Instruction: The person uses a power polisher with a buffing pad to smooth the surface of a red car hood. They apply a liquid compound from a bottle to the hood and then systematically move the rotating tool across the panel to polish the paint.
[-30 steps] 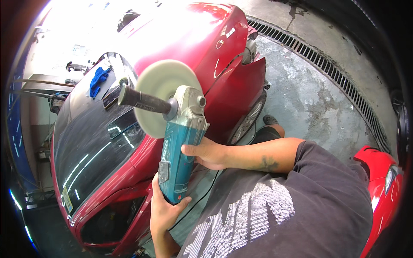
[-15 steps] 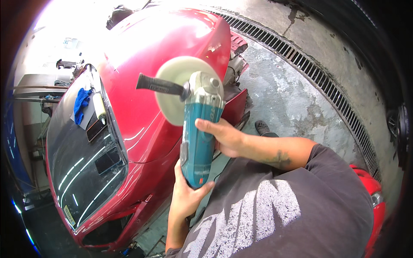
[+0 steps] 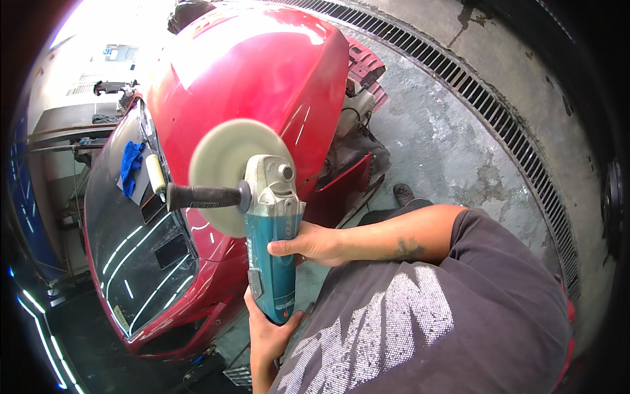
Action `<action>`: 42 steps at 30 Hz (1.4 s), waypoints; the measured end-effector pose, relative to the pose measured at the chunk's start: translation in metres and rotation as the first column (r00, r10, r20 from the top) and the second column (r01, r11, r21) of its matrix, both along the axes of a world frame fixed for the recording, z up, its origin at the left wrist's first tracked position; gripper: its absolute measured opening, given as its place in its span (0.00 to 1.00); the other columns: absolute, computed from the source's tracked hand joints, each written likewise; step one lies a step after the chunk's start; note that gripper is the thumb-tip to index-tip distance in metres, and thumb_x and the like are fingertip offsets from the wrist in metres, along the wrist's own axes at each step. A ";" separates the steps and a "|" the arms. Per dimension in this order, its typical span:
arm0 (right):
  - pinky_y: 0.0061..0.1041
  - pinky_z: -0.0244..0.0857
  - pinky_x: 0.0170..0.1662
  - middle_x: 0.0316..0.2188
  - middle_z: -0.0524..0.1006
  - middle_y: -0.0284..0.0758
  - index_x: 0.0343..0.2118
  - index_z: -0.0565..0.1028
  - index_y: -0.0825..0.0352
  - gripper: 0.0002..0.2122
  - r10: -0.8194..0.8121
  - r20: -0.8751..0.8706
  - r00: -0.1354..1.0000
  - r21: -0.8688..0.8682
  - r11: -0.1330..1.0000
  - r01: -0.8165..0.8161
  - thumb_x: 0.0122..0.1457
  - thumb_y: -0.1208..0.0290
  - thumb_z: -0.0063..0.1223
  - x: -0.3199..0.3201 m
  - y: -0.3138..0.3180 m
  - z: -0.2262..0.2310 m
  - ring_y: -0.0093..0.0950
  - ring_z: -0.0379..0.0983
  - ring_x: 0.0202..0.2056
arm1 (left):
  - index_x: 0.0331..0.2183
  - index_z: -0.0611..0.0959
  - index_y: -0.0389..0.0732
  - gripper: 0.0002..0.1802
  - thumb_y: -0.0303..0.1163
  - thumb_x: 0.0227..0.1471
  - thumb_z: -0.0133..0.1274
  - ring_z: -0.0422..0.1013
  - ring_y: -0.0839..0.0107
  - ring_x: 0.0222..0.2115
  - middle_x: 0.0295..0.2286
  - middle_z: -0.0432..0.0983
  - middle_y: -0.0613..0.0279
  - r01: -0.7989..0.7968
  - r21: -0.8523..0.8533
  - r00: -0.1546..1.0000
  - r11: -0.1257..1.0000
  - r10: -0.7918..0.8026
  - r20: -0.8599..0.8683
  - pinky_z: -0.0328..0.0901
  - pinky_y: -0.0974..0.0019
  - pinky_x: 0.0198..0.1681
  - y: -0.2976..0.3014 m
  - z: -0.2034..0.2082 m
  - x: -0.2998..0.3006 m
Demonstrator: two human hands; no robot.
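Observation:
I hold a teal power polisher with a silver head and a round cream pad. My right hand wraps round the middle of its body, thumb across the top. At the rear end my left hand grips the casing from beneath and the side. The black side handle sticks out to the left with no hand on it. Behind the pad lies the glossy red hood of a car, near the fender and windshield corner. Whether the pad touches the paint I cannot tell.
On the dark windshield lie a blue cloth and a pale bottle. The car's front end is stripped, with exposed parts. A slotted floor drain curves across the concrete. My shoe shows beside the car.
Both hands have carried the polisher left and toward me, so its pad is now closer to the windshield. The grip stays the same, and the view has shifted slightly.

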State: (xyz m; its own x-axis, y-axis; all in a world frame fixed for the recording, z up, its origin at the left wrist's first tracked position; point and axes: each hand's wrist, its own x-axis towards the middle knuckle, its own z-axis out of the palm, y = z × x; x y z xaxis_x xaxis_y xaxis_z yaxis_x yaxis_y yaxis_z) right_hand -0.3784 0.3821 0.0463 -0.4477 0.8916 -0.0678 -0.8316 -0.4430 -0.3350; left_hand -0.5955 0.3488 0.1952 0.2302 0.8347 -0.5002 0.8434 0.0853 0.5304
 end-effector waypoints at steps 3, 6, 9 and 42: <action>0.44 0.67 0.70 0.57 0.82 0.36 0.66 0.75 0.62 0.32 -0.135 0.028 0.990 0.031 0.990 0.134 0.66 0.50 0.77 0.001 0.010 -0.007 0.32 0.77 0.62 | 0.74 0.57 0.37 0.63 0.29 0.45 0.79 0.75 0.57 0.57 0.59 0.76 0.43 0.015 0.034 1.000 0.999 -0.015 0.007 0.70 0.51 0.63 0.004 -0.010 0.005; 0.41 0.75 0.64 0.51 0.84 0.35 0.60 0.78 0.64 0.26 -0.239 -0.010 0.971 -0.069 0.969 0.238 0.68 0.55 0.75 0.023 0.020 0.004 0.30 0.82 0.55 | 0.74 0.58 0.36 0.63 0.30 0.46 0.78 0.74 0.57 0.59 0.59 0.74 0.45 0.017 0.015 0.992 1.000 -0.018 0.128 0.68 0.52 0.65 0.022 -0.020 0.032; 0.40 0.79 0.59 0.48 0.86 0.35 0.58 0.79 0.63 0.23 -0.307 0.011 0.952 -0.119 0.945 0.306 0.68 0.57 0.75 0.057 0.037 -0.005 0.31 0.85 0.50 | 0.74 0.59 0.35 0.62 0.31 0.47 0.78 0.73 0.57 0.60 0.60 0.74 0.45 0.032 -0.017 0.965 0.999 -0.027 0.261 0.67 0.53 0.67 0.044 -0.046 0.063; 0.39 0.76 0.63 0.57 0.78 0.37 0.69 0.64 0.64 0.36 -0.294 0.474 0.830 0.010 0.944 0.329 0.64 0.68 0.78 -0.096 -0.068 -0.042 0.30 0.78 0.58 | 0.73 0.56 0.39 0.59 0.23 0.44 0.67 0.74 0.63 0.49 0.51 0.73 0.54 -0.309 -0.116 0.853 0.944 0.329 0.405 0.73 0.57 0.53 -0.095 -0.138 -0.051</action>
